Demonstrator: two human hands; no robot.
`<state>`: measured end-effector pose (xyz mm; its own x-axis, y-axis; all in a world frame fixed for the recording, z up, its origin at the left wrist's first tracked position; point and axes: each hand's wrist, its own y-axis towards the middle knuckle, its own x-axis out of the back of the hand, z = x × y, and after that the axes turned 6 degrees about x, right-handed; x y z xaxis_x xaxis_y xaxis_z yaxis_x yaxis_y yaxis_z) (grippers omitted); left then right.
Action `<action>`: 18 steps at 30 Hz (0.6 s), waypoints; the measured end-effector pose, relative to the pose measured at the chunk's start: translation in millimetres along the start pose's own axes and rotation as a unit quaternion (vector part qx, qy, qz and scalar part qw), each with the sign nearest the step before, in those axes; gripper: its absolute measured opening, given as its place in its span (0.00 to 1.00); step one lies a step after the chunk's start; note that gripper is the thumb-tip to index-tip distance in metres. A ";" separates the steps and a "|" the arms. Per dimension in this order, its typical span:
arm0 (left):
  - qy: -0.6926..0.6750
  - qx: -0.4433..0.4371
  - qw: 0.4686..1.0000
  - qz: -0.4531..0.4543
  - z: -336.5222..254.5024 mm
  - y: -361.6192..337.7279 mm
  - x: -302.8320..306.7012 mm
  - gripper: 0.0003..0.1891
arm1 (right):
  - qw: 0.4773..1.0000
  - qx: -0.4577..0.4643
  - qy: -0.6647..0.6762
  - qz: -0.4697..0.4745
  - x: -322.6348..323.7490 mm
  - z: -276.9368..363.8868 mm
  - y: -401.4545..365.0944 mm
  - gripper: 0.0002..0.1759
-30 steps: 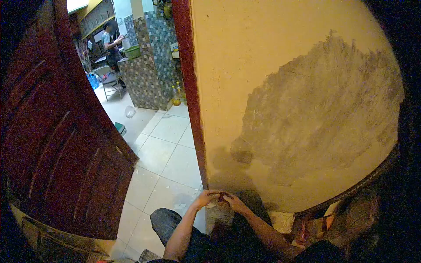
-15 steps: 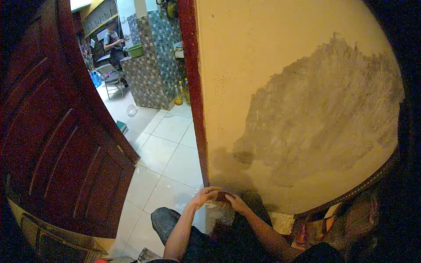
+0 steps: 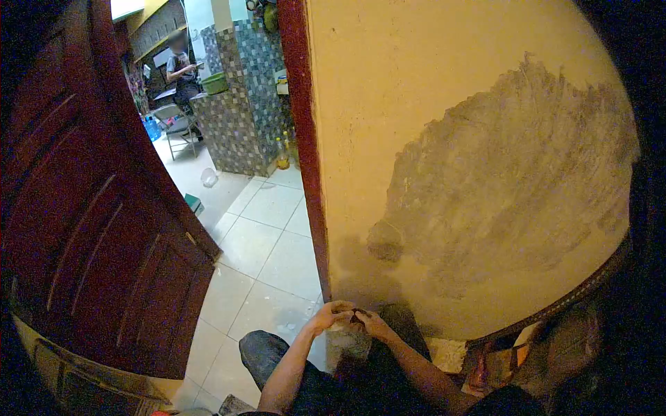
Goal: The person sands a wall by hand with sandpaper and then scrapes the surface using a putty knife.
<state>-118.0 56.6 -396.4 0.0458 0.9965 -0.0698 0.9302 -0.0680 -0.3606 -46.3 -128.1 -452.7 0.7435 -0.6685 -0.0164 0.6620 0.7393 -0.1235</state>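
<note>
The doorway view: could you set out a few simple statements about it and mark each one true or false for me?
1. The left hand and right hand are close together at a small dark reddish piece. True.
2. The door is shut. False: the dark red door stands open, and the pale floor tiles show through the doorway.
3. A folding chair stands in the room beyond. True.
4. The green basin is on the floor. False: the green basin is up at the top of the mosaic-tiled low wall.
5. The yellow wall bears a large greyish patch. True.
</note>
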 end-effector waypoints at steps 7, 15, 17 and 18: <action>0.036 -0.051 0.998 -0.022 27.4 16.3 5.8 0.18 | 0.998 -0.061 -0.008 0.007 -1.9 29.7 -10.7 0.22; 0.046 -0.039 0.997 -0.037 27.7 18.0 5.8 0.18 | 0.997 0.015 -0.074 0.034 5.1 3.0 -3.4 0.21; 0.059 -0.045 0.997 -0.034 27.2 16.4 4.1 0.18 | 0.993 0.027 -0.110 0.013 4.4 -14.9 5.2 0.22; 0.033 -0.047 0.997 -0.042 22.8 14.4 2.1 0.17 | 0.994 0.027 -0.109 0.012 5.1 -16.2 4.7 0.22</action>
<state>-112.7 56.6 -422.9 -0.0131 0.9997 0.0203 0.9619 0.0182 -0.2728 -40.9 -129.4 -469.4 0.7577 -0.6217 0.1983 0.6439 0.7616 -0.0731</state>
